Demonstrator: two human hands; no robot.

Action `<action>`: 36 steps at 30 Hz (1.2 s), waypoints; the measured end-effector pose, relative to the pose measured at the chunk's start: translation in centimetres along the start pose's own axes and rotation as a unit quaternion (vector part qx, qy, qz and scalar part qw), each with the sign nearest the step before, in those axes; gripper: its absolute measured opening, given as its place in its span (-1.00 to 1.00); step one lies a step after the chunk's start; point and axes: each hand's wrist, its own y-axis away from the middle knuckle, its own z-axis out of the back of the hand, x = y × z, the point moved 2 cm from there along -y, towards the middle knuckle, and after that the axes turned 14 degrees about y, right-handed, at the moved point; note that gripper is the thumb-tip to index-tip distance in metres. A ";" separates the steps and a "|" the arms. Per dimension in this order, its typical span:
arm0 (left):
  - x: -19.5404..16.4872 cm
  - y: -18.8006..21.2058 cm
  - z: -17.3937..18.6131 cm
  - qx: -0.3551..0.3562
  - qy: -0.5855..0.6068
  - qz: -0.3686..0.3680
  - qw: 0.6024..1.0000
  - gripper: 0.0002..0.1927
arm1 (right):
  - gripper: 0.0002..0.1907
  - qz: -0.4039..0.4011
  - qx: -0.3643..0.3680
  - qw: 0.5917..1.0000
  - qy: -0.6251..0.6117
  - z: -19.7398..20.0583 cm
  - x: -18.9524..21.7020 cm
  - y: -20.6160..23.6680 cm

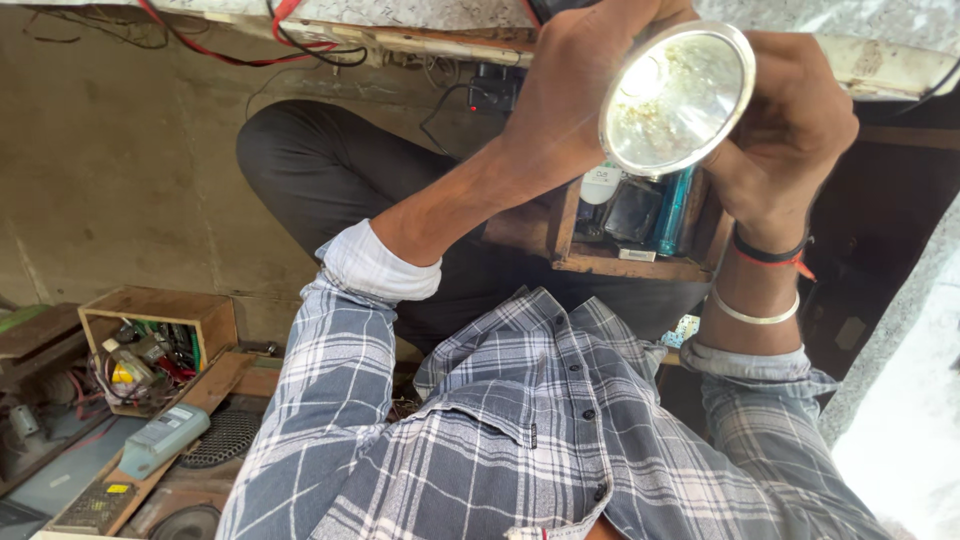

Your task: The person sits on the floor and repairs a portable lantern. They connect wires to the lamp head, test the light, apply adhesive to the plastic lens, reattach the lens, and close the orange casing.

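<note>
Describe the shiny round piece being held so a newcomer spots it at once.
Look at the top of the view, above the wooden box of small parts. Between the left hand and right hand sits a round silver reflector. It alone is a mirror-bright, bowl-shaped disc.

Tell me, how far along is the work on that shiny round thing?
Hard to judge. Both the left hand and right hand hold the round silver reflector up near the face; nothing shows it fitted to anything. Loose parts sit in the small wooden tray beneath and the wooden box by the floor.
</note>
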 end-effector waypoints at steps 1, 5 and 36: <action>0.2 0.0 0.0 -0.003 0.006 -0.005 1.000 -0.57 | -0.71 0.005 -0.012 0.999 0.034 -0.1 -0.1 0.1; 0.8 0.1 -0.4 -0.002 0.018 0.030 0.999 -0.56 | -0.75 -0.027 -0.044 0.997 0.054 -0.3 -1.1 0.1; -0.9 0.0 -2.7 0.031 -0.324 -0.062 0.943 -0.71 | -0.58 -0.040 0.005 0.997 -0.068 4.3 -0.2 1.1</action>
